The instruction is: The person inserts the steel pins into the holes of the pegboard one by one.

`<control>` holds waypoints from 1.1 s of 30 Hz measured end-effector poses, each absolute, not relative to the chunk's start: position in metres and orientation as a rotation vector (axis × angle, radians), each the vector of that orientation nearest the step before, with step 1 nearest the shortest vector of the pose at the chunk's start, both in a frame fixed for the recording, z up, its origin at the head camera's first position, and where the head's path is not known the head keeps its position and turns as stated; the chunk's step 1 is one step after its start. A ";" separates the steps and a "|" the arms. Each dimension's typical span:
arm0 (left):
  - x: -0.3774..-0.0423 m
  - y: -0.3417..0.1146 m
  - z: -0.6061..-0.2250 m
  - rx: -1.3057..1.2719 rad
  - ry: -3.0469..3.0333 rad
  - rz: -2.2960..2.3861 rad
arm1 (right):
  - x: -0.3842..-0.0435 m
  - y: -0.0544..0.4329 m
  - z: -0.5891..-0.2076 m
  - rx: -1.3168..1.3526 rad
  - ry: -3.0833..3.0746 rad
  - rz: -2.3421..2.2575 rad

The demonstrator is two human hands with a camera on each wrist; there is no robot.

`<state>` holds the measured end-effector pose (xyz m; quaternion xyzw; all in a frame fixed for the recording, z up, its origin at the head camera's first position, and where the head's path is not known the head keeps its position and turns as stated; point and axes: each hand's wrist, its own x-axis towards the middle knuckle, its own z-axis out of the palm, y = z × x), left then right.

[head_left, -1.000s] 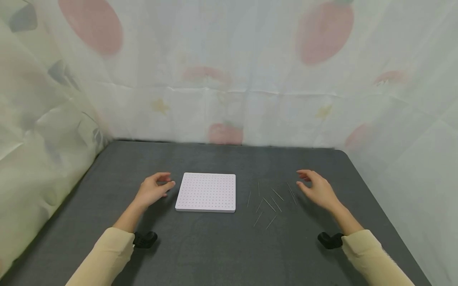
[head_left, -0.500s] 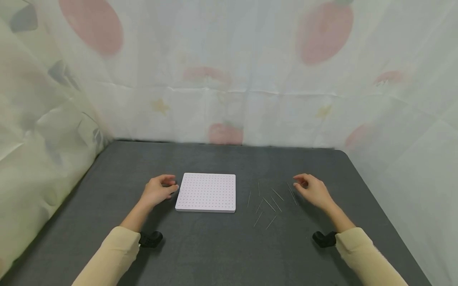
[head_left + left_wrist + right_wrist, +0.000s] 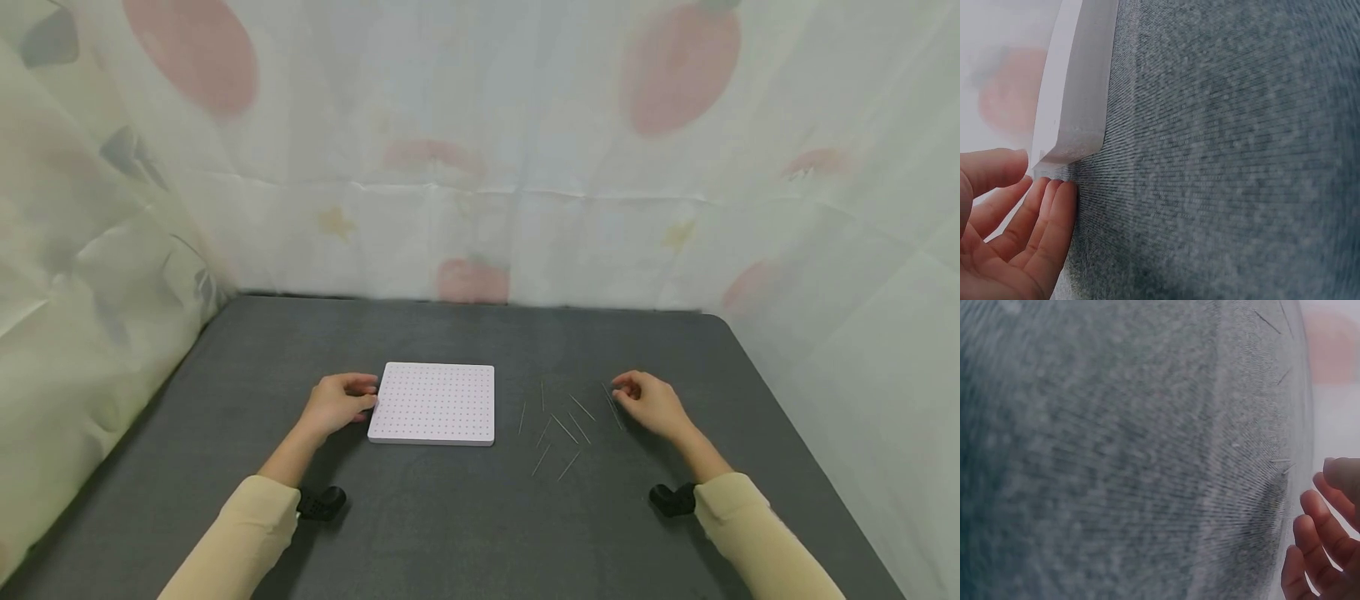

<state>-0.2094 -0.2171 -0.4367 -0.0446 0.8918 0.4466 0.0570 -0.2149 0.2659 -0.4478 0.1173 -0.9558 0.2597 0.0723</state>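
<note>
A white flat board with rows of small holes lies on the dark grey table. At its left edge is my left hand, fingers loosely bent. In the left wrist view the fingers and thumb of this hand come up to the board's corner, gripping nothing; whether a fingertip touches it I cannot tell. To the right of the board lie several thin metal needles. Just right of the rightmost needles my right hand hovers with relaxed, bent fingers. Its fingers hold nothing in the right wrist view.
The grey table has a rounded far right corner. Behind it hangs a pale printed curtain, and another curtain bulges along the left side. Black wrist cameras sit under both cuffs.
My left hand has moved right, up to the board's left edge. My right hand has moved slightly left and down toward the rightmost needles. Board and needles have stayed put.
</note>
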 end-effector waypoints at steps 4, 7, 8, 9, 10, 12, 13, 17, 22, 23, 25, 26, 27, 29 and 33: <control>-0.209 -0.216 -0.437 -0.127 2.693 1.355 | -0.215 0.265 -0.449 0.366 -2.873 0.782; -0.209 -0.214 -0.437 -0.129 2.671 1.376 | -0.214 0.263 -0.449 0.369 -2.886 0.792; -0.208 -0.214 -0.437 -0.128 2.665 1.383 | -0.214 0.263 -0.449 0.365 -2.890 0.792; -0.208 -0.214 -0.437 -0.122 2.659 1.389 | -0.214 0.263 -0.449 0.364 -2.895 0.792; -0.208 -0.213 -0.438 -0.116 2.657 1.393 | -0.214 0.263 -0.449 0.362 -2.901 0.793; -0.209 -0.213 -0.438 -0.130 2.648 1.401 | -0.214 0.263 -0.450 0.355 -2.908 0.793; -0.209 -0.213 -0.438 -0.133 2.646 1.403 | -0.215 0.263 -0.450 0.350 -2.911 0.792; -0.209 -0.213 -0.440 -0.144 2.641 1.413 | -0.216 0.264 -0.452 0.344 -2.909 0.780; -0.208 -0.212 -0.442 -0.138 2.633 1.430 | -0.217 0.264 -0.453 0.333 -2.920 0.756; -0.209 -0.212 -0.442 -0.141 2.631 1.431 | -0.218 0.263 -0.453 0.330 -2.923 0.752; -0.209 -0.212 -0.442 -0.145 2.629 1.432 | -0.218 0.263 -0.453 0.326 -2.929 0.747; -0.209 -0.212 -0.442 -0.149 2.631 1.432 | -0.218 0.263 -0.453 0.324 -2.931 0.744; -0.209 -0.212 -0.442 -0.151 2.632 1.430 | -0.219 0.263 -0.453 0.323 -2.934 0.745; -0.209 -0.212 -0.442 -0.156 2.634 1.429 | -0.219 0.262 -0.453 0.321 -2.937 0.740; -0.209 -0.211 -0.442 -0.162 2.639 1.422 | -0.221 0.261 -0.453 0.323 -2.944 0.736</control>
